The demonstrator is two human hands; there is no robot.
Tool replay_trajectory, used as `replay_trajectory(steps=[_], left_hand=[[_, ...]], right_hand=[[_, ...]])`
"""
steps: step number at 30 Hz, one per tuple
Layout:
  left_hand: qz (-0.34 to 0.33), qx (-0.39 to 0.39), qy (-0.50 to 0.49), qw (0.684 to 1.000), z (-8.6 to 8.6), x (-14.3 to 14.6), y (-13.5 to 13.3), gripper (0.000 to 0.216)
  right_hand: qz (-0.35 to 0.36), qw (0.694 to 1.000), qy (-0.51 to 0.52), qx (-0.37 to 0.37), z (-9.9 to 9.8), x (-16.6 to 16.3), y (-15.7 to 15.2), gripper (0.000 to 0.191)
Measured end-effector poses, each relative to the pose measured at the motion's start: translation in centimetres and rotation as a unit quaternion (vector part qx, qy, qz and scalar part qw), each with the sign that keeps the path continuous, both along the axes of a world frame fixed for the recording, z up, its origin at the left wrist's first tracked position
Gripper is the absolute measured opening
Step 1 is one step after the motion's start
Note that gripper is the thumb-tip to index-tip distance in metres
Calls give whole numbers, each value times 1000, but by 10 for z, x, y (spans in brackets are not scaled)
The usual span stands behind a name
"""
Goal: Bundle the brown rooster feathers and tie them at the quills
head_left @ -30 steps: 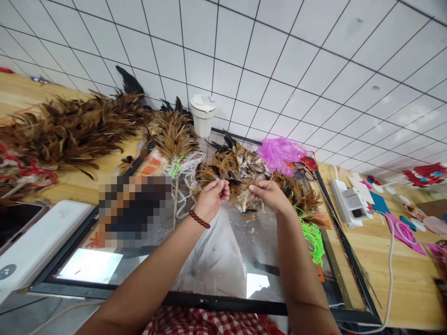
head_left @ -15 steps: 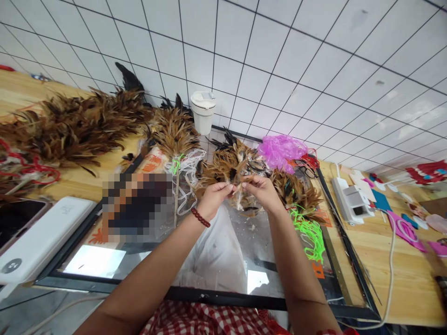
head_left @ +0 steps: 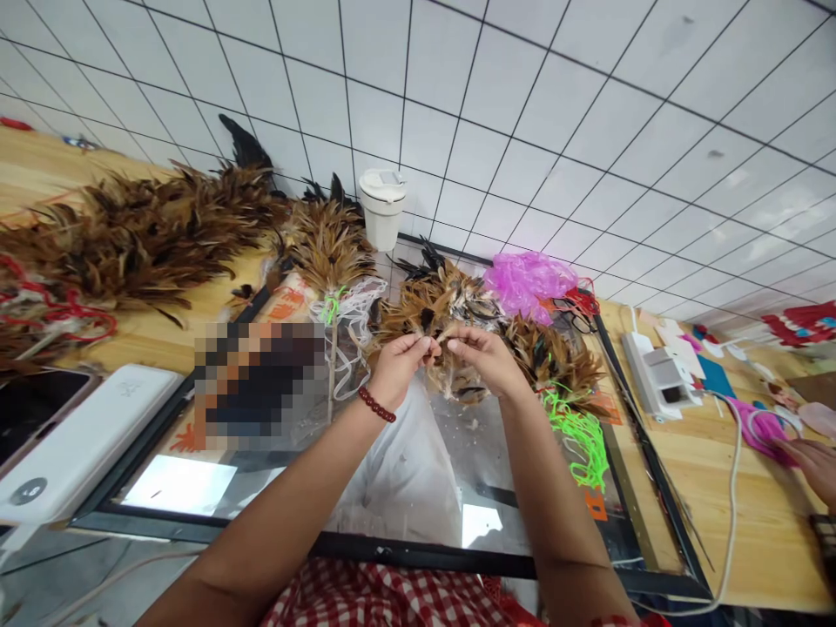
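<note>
My left hand [head_left: 397,366], with a dark red bead bracelet at the wrist, and my right hand [head_left: 484,359] are held close together over a glass-topped panel [head_left: 405,470]. Both pinch small brown feathers [head_left: 439,335] between thumb and fingertips. Just behind the hands lies a heap of brown and black feathers [head_left: 450,305]. A tied bundle of brown feathers [head_left: 330,244] with a green string and white cord lies to the left of it.
A long pile of brown feathers [head_left: 131,235] covers the wooden table at the left. A white cup [head_left: 382,209] stands by the tiled wall. Pink plastic [head_left: 526,283], green cord [head_left: 578,431], a white power strip [head_left: 653,374] and another person's hand [head_left: 813,466] are at the right. A white box [head_left: 78,444] lies front left.
My two hands have come closer together, fingertips almost touching, and risen slightly toward the feather heap. Another person's hand has come into view at the right edge.
</note>
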State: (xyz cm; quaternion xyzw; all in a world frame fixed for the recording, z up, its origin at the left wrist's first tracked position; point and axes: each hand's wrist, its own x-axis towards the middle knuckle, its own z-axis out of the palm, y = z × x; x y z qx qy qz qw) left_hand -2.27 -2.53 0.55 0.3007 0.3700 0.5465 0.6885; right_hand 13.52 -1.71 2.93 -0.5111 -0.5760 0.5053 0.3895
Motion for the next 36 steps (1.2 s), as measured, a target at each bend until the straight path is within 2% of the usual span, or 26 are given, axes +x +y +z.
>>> replay_trajectory(steps=[3, 5, 7, 13, 20, 23, 26, 28, 30, 34, 36], left_hand=[[-16, -16, -5, 1000, 1, 3, -3, 23], [-4, -43, -16, 999, 3, 4, -4, 21], [1, -78, -36, 996, 4, 3, -4, 19], [-66, -113, -37, 991, 7, -1, -4, 16], [-139, -82, 9, 987, 3, 0, -5, 23], [-111, -76, 4, 991, 3, 0, -5, 23], [-61, -88, -13, 994, 4, -1, -3, 19], [-36, -97, -23, 994, 5, -2, -2, 16], [-12, -101, -30, 994, 7, -4, -1, 15], [11, -102, -61, 993, 8, -6, 1, 17], [12, -106, -71, 992, 8, -6, 2, 18]], right_hand=[[-53, 993, 103, 2, 1, -7, 0, 25], [-95, 987, 130, 29, 3, -6, 1, 22], [-99, 985, 136, 44, 5, -2, 1, 20], [-49, 995, 81, 45, 4, -6, -1, 20], [-50, 998, 21, 42, -6, -15, 0, 25], [-104, 992, -3, 69, -6, -8, 3, 23], [-141, 979, -78, 127, -2, 5, 3, 25], [-103, 971, -155, 150, 5, 15, 0, 24], [-29, 957, -235, 166, 15, 20, -6, 17], [142, 906, -357, 178, 28, 17, -17, 21], [152, 884, -408, 172, 28, 8, -19, 23]])
